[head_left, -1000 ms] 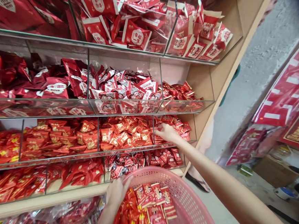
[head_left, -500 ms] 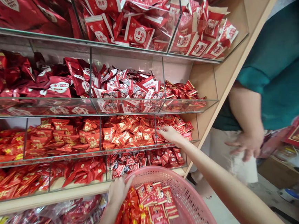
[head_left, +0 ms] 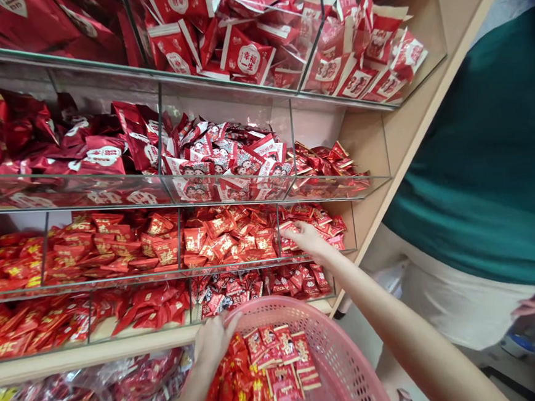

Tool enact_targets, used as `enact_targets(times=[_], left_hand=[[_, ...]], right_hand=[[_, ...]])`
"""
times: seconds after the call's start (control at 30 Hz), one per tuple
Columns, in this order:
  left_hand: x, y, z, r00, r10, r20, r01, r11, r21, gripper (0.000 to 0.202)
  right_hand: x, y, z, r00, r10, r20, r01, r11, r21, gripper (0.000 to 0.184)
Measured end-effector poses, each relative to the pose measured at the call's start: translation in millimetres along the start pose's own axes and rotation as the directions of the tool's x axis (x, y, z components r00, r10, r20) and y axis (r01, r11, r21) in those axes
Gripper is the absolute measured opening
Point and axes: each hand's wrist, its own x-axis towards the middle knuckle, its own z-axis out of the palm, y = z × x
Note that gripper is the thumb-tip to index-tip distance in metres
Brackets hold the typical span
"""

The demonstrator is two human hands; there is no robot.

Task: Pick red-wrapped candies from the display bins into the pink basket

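Observation:
My left hand (head_left: 210, 344) is closed on the near-left rim of a round pink plastic basket (head_left: 349, 355). Inside the basket lie red-and-yellow packets (head_left: 238, 391) on the left and small red packets with gold characters (head_left: 283, 372) in the middle. My right hand (head_left: 306, 239) reaches into the right-end compartment of the third shelf row, over small red candy packets (head_left: 329, 220). Its fingers are pinched on a red candy packet (head_left: 289, 228), partly covered by the fingertips.
Glass dividers and front panels (head_left: 235, 266) split the shelves into compartments of red packets. A wooden side panel (head_left: 411, 146) slants up at the right. Beyond it stands a person in a green top (head_left: 486, 158). Plastic bags (head_left: 65, 398) lie below the bottom shelf.
My right hand has shifted slightly within the same compartment, and a packet now shows at its fingertips. The person at the right has moved closer, arm now mostly out of view. My left hand stays put.

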Motion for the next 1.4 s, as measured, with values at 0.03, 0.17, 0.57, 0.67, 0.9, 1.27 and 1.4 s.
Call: enact_targets(times=[0.03,0.17,0.57,0.67,0.9,1.27,1.4], left_hand=[[0.0,0.0,-0.1,1.0,0.0,-0.001,0.0,1.0,0.003,0.062],[-0.4,0.4,-0.7,1.0,-0.001,0.007,0.001,1.0,0.002,0.064],[0.6,-2.8,3.8,1.0,0.014,-0.025,-0.013,1.0,0.012,0.063],[0.9,-3.0,4.5,0.999,0.016,-0.029,-0.015,1.0,0.016,0.064],[-0.4,0.3,-0.5,1.0,0.002,-0.001,-0.002,1.0,0.018,0.066],[-1.5,1.1,-2.7,1.0,-0.003,0.016,0.002,1.0,0.009,0.064],[-2.3,2.4,-3.8,1.0,-0.002,0.015,0.002,1.0,0.021,0.065]], right_hand=[[1.3,-2.4,-5.0,1.0,0.005,-0.001,-0.005,0.998,0.059,0.041],[8.3,-5.2,-25.7,0.996,0.091,0.013,-0.09,0.943,0.32,0.033],[3.3,-10.6,-61.5,0.945,0.303,0.125,-0.325,0.812,0.484,0.01],[3.5,-7.7,-73.7,0.941,0.331,0.072,-0.33,0.848,0.414,0.011],[-12.0,5.5,-86.3,0.924,0.36,0.13,-0.383,0.874,0.299,0.021],[-14.5,10.8,-78.2,0.894,0.376,0.245,-0.439,0.845,0.306,0.037],[-13.7,11.1,-68.1,0.924,0.331,0.193,-0.377,0.874,0.307,0.036]])
